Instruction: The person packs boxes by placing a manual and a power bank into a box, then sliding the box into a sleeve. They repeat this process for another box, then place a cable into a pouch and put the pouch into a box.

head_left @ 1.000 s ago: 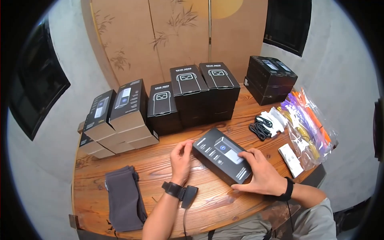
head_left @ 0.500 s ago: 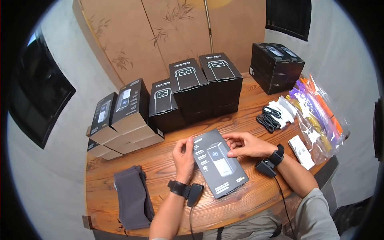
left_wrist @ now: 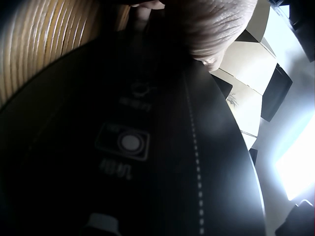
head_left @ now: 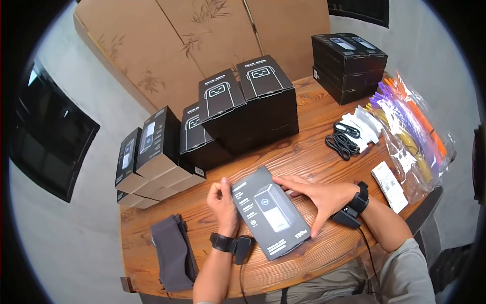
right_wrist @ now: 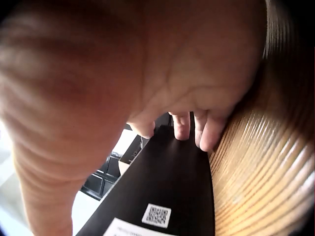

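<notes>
A black power bank box (head_left: 266,213) with a device picture and "130W" printed on its face lies at an angle between the hands. My left hand (head_left: 223,207) holds its far left edge, fingers curled and thumb raised. In the left wrist view, the printed side of the box (left_wrist: 147,147) fills much of the frame, with a dashed line along one edge. My right hand (head_left: 324,200) spreads along the right side, its fingers near the far corner and its thumb at the near corner. The right wrist view shows fingertips touching the box's dark side (right_wrist: 172,172), which bears a QR label (right_wrist: 156,215).
Stacked black boxes (head_left: 248,121) stand at the back, brown-ended boxes (head_left: 157,172) at left, and another stack (head_left: 349,76) at back right. Black cables (head_left: 342,143), a small white box (head_left: 390,186) and a bag of colourful strips (head_left: 412,131) lie right. Grey cloth (head_left: 174,253) lies left.
The box has turned more upright in view and shifted slightly left. My right hand has left its top face, moved to its far right side, then spread the thumb down to the near corner.
</notes>
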Available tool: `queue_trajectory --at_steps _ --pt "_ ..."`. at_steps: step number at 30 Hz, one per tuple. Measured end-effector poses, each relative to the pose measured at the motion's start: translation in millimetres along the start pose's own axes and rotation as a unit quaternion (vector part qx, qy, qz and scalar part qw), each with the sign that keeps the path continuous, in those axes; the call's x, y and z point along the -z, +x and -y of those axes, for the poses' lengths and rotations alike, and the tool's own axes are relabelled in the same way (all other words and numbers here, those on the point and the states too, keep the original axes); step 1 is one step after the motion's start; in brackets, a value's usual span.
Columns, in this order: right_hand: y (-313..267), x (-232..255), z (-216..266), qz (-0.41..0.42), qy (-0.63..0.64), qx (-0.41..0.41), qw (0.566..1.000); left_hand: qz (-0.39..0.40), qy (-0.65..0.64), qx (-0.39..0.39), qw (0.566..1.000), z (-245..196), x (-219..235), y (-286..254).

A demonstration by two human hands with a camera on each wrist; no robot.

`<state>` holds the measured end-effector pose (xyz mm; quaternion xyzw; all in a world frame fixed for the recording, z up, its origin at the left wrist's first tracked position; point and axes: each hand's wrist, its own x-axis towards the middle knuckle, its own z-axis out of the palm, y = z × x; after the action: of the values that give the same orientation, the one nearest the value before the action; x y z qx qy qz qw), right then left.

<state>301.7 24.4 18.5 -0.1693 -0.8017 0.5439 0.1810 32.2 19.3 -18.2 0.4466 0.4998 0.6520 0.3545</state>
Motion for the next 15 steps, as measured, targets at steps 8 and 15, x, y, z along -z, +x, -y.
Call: queue_trajectory --at_steps 8,15 --pt "1.0 -3.3 -2.6 -0.012 0.091 0.034 0.995 -0.025 0.001 0.016 1.0 -2.8 1.9 0.6" --pt "-2.6 -1.9 -2.7 0.007 0.095 0.04 0.995 -0.03 0.001 0.057 0.998 -6.9 1.6 -1.1"
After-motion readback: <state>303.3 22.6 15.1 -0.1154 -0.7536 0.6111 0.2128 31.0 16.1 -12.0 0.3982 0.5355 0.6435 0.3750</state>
